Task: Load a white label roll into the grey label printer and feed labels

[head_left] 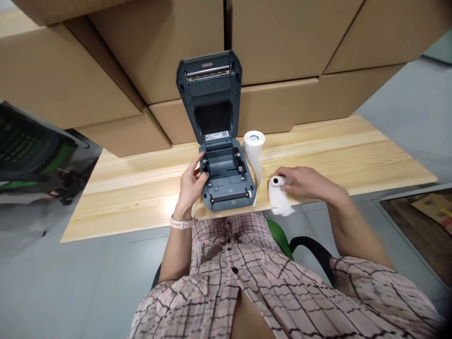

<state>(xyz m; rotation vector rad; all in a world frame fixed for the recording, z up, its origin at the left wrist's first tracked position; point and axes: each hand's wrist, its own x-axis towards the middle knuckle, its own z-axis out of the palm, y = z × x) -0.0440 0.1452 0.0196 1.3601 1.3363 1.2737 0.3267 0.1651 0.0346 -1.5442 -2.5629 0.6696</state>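
Observation:
A dark grey label printer (226,181) sits on the wooden table (141,188) with its lid (211,94) swung up and its roll bay bare. My left hand (192,181) grips the printer's left side, thumb on the edge. My right hand (303,183) rests on a small white paper roll (277,181) lying on its side near the table's front edge, with a loose strip (280,205) hanging over the edge. A larger white label roll (254,143) stands upright just right of the printer, its tail trailing down beside the printer.
Large cardboard boxes (282,47) are stacked along the back of the table, right behind the printer. A green and black chair (303,247) is under me. A dark crate (31,146) stands at the left, and a flat cardboard piece (431,207) lies at the right on the floor.

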